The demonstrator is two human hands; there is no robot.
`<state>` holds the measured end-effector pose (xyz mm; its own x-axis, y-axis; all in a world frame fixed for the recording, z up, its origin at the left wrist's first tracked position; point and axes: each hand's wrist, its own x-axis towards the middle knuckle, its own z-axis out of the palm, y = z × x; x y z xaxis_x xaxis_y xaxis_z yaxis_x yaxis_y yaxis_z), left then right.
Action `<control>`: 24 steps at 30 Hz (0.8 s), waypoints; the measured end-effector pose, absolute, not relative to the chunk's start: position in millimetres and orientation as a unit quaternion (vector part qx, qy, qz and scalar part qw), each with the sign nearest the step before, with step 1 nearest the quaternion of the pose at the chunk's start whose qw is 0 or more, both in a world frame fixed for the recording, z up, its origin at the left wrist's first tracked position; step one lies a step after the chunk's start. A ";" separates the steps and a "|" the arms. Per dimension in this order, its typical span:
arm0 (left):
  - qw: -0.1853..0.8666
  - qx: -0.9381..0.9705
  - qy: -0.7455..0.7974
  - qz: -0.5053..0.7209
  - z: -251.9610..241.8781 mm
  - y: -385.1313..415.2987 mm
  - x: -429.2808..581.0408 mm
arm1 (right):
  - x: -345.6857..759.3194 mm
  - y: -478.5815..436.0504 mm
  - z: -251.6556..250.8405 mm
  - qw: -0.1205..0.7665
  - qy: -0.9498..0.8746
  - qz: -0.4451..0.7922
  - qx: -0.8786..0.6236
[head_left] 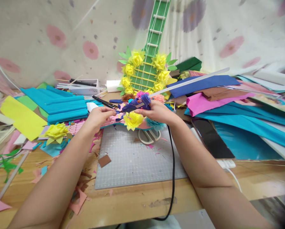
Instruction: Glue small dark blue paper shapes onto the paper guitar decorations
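My right hand (156,111) is wrapped round a blue hot glue gun (136,104), with a long translucent glue stick (190,82) jutting from its back. The gun's nozzle points left, close to the fingertips of my left hand (99,118). Those fingers are closed in a pinch on a small dark blue paper piece (117,112). Under both hands lies a pink paper guitar (77,128) with a blue edge. A yellow paper flower (133,120) and a teal paper flower (156,123) sit on its body, which the gun and my hands partly hide.
A green paper guitar (142,78) with yellow flowers leans at the back. Scissors (149,137) and a brown paper square (104,161) lie on the grey cutting mat (137,165). The gun's black cord (173,168) hangs over the table edge. A phone (212,137) lies right, beside crepe paper.
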<state>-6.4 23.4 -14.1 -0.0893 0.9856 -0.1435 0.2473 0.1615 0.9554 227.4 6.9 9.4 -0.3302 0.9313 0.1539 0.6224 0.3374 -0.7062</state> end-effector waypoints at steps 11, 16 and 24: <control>0.472 0.503 0.608 0.394 -14.5 24.6 -7.8 | 228.0 7.9 9.2 0.278 -0.762 0.268 -0.520; 0.475 0.491 0.609 0.402 -11.1 23.7 -8.6 | 233.7 9.2 12.6 0.308 -0.745 0.276 -0.523; 0.450 0.477 0.624 0.425 -14.4 26.8 -9.7 | 270.8 14.2 22.9 0.382 -0.651 0.302 -0.582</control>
